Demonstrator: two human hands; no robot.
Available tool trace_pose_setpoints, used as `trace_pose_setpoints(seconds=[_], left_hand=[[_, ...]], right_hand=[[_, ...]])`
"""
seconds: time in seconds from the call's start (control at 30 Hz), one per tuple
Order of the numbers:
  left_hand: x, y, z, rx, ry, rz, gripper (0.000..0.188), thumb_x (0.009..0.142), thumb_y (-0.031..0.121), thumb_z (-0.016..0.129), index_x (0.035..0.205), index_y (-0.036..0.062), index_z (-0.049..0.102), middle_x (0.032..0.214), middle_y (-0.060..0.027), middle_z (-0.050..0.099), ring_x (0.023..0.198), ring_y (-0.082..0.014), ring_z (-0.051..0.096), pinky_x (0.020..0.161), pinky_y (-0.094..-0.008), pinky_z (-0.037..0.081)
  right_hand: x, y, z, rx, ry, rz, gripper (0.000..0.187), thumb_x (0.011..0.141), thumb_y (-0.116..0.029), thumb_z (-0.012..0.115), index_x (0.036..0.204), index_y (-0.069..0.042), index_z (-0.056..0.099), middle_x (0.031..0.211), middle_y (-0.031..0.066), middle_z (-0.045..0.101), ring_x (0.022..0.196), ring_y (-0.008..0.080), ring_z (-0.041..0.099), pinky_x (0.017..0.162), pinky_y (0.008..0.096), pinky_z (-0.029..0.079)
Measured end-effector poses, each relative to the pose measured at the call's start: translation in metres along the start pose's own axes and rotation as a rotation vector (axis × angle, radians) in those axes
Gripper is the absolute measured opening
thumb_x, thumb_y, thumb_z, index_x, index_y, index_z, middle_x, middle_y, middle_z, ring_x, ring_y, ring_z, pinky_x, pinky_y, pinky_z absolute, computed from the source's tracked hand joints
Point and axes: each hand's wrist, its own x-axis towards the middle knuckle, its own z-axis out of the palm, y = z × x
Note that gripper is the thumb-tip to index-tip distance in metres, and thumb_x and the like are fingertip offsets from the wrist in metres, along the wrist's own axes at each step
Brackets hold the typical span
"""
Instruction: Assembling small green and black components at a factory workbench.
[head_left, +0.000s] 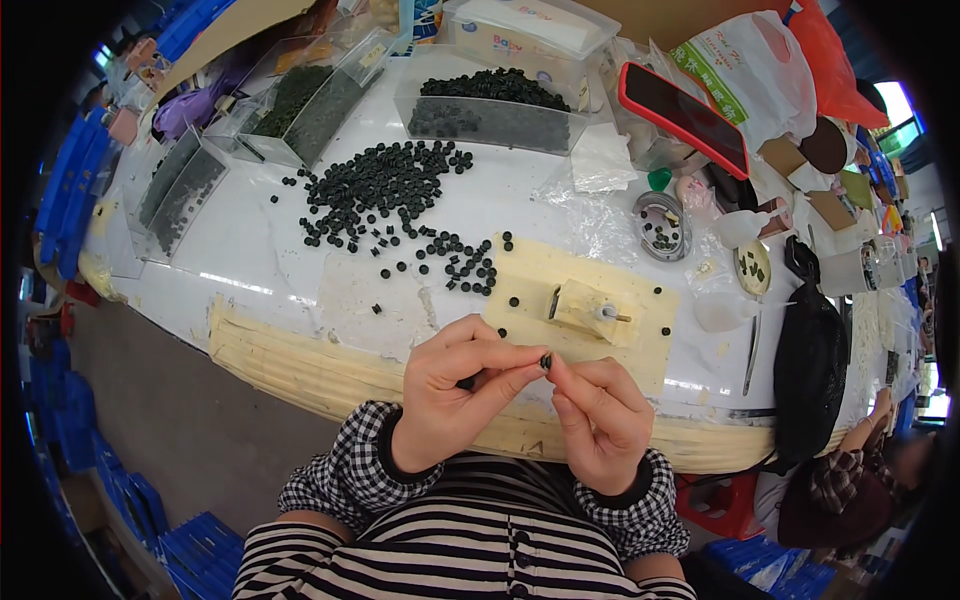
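My left hand [455,395] and my right hand [600,415] meet just in front of my chest, at the table's near edge. Between the fingertips of both hands sits one small black round part [545,361]. My left hand also seems to keep another dark piece [466,383] tucked under its fingers. Right behind my hands lies a pale wooden jig board [560,300] with a raised block and a metal pin [606,313]. Farther back, several loose black round parts [385,190] are scattered in a pile on the white table [250,260].
Clear plastic bins of black parts [490,110] stand at the back and at the left [180,190]. A red-cased phone [685,115], bags, a tape roll [660,225], a black pouch [810,370] and tweezers [752,350] crowd the right. Another person's arm [850,465] shows at lower right.
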Motion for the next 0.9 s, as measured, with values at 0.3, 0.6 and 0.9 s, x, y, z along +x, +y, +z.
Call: trace_pose_setpoints(seconds=[0.3,0.6,0.9], left_hand=[[0.0004,0.0024,-0.0001,0.004,-0.008,-0.010,0.022,0.079,-0.003,0.072,0.099,0.0038,0.073,0.071,-0.0005,0.053,0.059,-0.0054,0.045,0.050,-0.0191,0.033],[0.0009,0.0046,-0.0008,0.014,-0.023,-0.056,0.021,0.078,-0.003,0.072,0.098,0.0030,0.072,0.073,-0.0013,0.054,0.063,-0.0071,0.046,0.055,-0.0198,0.034],[0.0018,0.0069,0.0005,-0.003,-0.025,-0.078,0.019,0.078,-0.003,0.071,0.096,0.0027,0.071,0.071,-0.0010,0.053,0.063,-0.0076,0.046,0.057,-0.0208,0.036]], right_hand=[[-0.0009,-0.0011,-0.0002,0.018,-0.010,0.034,0.035,0.076,0.004,0.071,0.110,-0.001,0.069,0.085,0.0083,0.063,0.066,0.0171,0.054,0.056,0.0255,0.044],[0.0008,-0.0009,0.0002,0.035,-0.002,0.048,0.037,0.075,0.006,0.070,0.111,-0.001,0.068,0.085,0.0077,0.062,0.065,0.0164,0.053,0.056,0.0249,0.043],[0.0009,-0.0005,0.0015,0.023,0.030,0.036,0.037,0.075,0.006,0.070,0.112,-0.002,0.069,0.084,0.0072,0.062,0.064,0.0157,0.052,0.055,0.0245,0.043]])
